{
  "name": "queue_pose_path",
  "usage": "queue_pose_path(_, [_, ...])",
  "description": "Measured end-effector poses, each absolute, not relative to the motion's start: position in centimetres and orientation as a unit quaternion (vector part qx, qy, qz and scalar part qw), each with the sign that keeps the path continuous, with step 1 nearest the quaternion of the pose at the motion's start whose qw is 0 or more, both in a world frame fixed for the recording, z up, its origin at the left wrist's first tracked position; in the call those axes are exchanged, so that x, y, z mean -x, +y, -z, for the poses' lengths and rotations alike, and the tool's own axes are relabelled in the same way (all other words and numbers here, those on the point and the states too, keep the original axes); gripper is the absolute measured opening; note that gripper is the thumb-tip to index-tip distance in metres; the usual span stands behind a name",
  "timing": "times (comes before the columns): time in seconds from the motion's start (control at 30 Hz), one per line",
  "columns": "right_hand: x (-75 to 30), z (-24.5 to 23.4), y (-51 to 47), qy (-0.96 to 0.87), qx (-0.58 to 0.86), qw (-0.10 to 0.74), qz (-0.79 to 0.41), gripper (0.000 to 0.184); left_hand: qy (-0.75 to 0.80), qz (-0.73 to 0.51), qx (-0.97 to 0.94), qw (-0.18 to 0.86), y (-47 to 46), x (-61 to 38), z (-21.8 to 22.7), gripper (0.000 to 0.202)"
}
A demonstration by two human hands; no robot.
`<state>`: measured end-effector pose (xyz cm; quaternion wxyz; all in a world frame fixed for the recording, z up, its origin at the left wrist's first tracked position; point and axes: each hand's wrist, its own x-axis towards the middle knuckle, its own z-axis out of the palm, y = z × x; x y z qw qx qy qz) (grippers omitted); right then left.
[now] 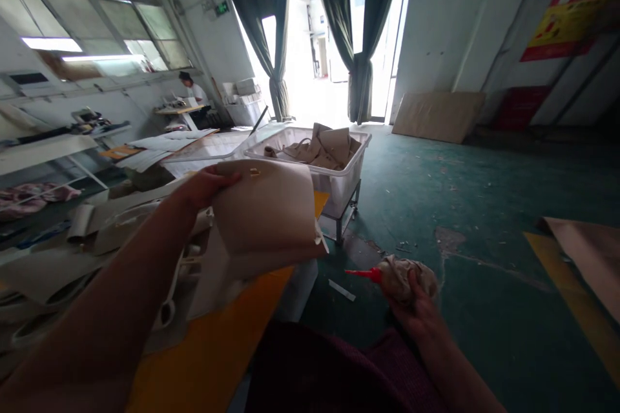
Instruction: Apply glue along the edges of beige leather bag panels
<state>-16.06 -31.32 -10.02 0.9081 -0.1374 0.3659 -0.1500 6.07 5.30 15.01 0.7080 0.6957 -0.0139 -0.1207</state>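
My left hand (208,187) grips the edge of a curved beige leather panel (261,213), which has a small gold metal fitting (254,172) near its top edge. My right hand (416,313) is low over the green floor, closed around a crumpled beige cloth (407,277). A red pointed nozzle (363,274) sticks out of the cloth to the left, probably from a glue bottle, but the cloth hides the body. Below the panel lies an orange work surface (208,348) with white pieces (145,258) on it.
A white plastic bin (334,177) on a wheeled metal stand holds beige leather pieces. A person (191,91) sits at a far workbench. Shelves with materials line the left wall. A tan board (438,116) leans on the right wall, and a beige sheet (586,258) lies at the right.
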Motion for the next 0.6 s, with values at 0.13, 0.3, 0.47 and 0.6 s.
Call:
queue_pose_path(0.13, [15.4, 9.9, -32.5, 0.342, 0.126, 0.916, 0.165, 0.016, 0.003, 0.058, -0.709, 0.703, 6.5, -5.9, -14.1, 0.016])
queue_pose_path(0.3, [15.2, 10.6, -32.5, 0.341, 0.120, 0.916, 0.174, 0.014, 0.076, 0.077, -0.668, 0.736, 6.7, -3.3, -3.8, 0.045])
queue_pose_path(0.47, [14.0, 12.6, -31.3, 0.355, 0.181, 0.900, 0.177, 0.030, 0.162, 0.141, -0.637, 0.740, 6.9, 0.3, 6.1, 0.042])
queue_pose_path(0.6, [12.1, 13.5, -30.5, 0.350, 0.175, 0.905, 0.168, 0.039, 0.185, 0.124, -0.627, 0.747, 7.9, 1.1, 8.4, 0.037])
